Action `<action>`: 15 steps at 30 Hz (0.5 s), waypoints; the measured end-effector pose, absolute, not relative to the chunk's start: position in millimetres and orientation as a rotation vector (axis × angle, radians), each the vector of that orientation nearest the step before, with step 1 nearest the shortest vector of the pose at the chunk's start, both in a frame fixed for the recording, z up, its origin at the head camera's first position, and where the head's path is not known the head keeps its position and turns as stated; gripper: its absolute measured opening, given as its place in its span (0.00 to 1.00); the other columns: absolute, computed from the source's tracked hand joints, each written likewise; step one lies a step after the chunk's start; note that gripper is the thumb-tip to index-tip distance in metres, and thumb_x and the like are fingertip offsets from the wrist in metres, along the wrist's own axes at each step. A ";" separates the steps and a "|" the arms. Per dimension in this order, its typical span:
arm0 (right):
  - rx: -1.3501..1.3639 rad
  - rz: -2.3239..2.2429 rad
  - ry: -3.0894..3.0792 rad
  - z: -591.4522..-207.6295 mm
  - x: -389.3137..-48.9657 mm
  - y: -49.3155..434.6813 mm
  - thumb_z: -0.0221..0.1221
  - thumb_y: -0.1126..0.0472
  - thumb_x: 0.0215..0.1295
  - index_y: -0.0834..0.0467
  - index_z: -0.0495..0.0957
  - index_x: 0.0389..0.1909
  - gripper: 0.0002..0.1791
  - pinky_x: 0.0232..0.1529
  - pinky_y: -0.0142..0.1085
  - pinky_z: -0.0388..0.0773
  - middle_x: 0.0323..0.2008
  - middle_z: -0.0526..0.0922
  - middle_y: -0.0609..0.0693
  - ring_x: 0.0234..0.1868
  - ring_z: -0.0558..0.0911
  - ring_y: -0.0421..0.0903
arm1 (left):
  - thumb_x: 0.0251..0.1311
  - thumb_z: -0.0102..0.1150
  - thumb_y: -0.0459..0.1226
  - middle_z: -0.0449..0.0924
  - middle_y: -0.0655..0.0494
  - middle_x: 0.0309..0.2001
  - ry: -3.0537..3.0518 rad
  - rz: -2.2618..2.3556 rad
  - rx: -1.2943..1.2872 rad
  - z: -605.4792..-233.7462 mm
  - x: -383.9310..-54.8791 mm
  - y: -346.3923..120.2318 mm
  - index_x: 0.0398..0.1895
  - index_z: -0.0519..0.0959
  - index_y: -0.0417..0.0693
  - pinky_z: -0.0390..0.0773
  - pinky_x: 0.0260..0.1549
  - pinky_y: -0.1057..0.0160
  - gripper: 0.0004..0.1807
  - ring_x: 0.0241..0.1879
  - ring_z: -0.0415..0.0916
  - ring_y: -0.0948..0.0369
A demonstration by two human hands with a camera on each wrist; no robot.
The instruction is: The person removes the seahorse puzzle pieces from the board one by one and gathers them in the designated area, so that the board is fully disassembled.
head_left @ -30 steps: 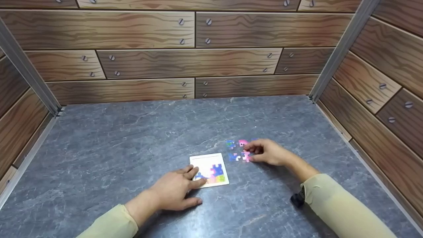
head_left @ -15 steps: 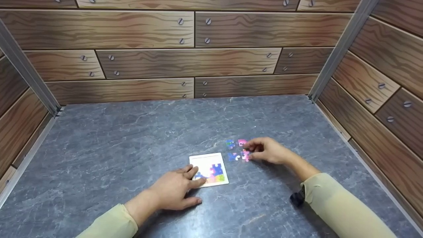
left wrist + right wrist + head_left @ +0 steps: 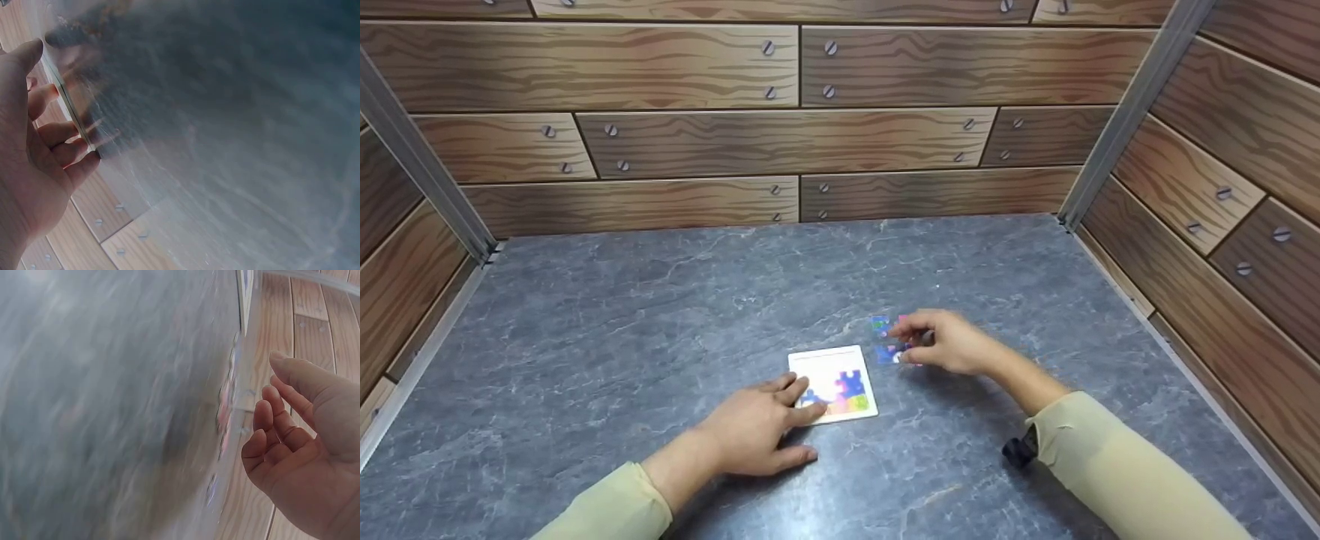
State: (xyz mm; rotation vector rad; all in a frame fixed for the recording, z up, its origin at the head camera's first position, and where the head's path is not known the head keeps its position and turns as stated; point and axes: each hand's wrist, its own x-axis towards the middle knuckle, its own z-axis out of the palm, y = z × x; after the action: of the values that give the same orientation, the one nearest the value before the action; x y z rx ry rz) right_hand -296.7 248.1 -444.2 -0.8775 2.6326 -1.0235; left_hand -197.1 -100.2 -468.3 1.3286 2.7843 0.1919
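Note:
My left hand [image 3: 757, 429] lies with its fingers across the left side of a white square puzzle board [image 3: 819, 365]. Colourful jigsaw pieces fill the lower part of that board. In the left wrist view, the fingertips touch the board's thin edge [image 3: 70, 107]. My right hand [image 3: 949, 345] hovers over loose puzzle pieces right of the board, thumb and fingers apart with nothing between them. Just left of its fingertips are a blue-green piece [image 3: 879, 325] and a blue piece [image 3: 886, 355]. The hand mostly covers the pink pieces; the right wrist view shows them edge-on, pink [image 3: 224, 408] among them.
A grey marbled tabletop [image 3: 660, 315] lies under everything. Wood-patterned walls [image 3: 682, 142] with metal corner posts [image 3: 1132, 105] close it in at the back and sides. A black wrist device [image 3: 1020, 451] sits at the right sleeve cuff.
My right hand has moved left, off the right-hand pink pieces and toward the blue ones, now covering most of the pink. The left hand and the board have stayed in place.

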 end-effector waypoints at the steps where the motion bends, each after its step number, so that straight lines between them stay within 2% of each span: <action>1: -0.892 -1.017 2.631 -443.2 -295.8 244.4 0.73 0.63 0.65 0.62 0.87 0.54 0.17 0.45 0.37 0.80 0.43 0.87 0.56 0.42 0.81 0.46 | 0.76 0.53 0.61 0.68 0.34 0.75 2.782 0.197 1.322 -468.0 -197.0 -100.2 0.78 0.73 0.57 0.74 0.68 0.44 0.34 0.73 0.68 0.39; 9: -0.975 -0.993 2.589 -441.5 -291.0 218.9 0.74 0.62 0.64 0.62 0.87 0.55 0.19 0.51 0.51 0.83 0.47 0.88 0.56 0.47 0.84 0.52 | 0.75 0.53 0.62 0.67 0.35 0.76 2.785 0.195 1.302 -467.4 -196.8 -99.4 0.78 0.73 0.59 0.75 0.67 0.44 0.35 0.73 0.69 0.39; 15: -0.999 -0.958 2.577 -444.9 -289.8 207.4 0.75 0.63 0.63 0.61 0.87 0.55 0.20 0.53 0.52 0.83 0.49 0.89 0.54 0.50 0.85 0.54 | 0.75 0.53 0.62 0.68 0.35 0.75 2.784 0.192 1.313 -467.3 -197.1 -99.6 0.78 0.74 0.58 0.76 0.66 0.44 0.34 0.72 0.70 0.39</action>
State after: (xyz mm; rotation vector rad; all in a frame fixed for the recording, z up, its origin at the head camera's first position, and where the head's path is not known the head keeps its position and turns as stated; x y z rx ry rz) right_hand -289.8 207.4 -444.9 -0.9991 2.5769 -0.9577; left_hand -197.1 -99.6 -467.3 1.3130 2.7842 0.1925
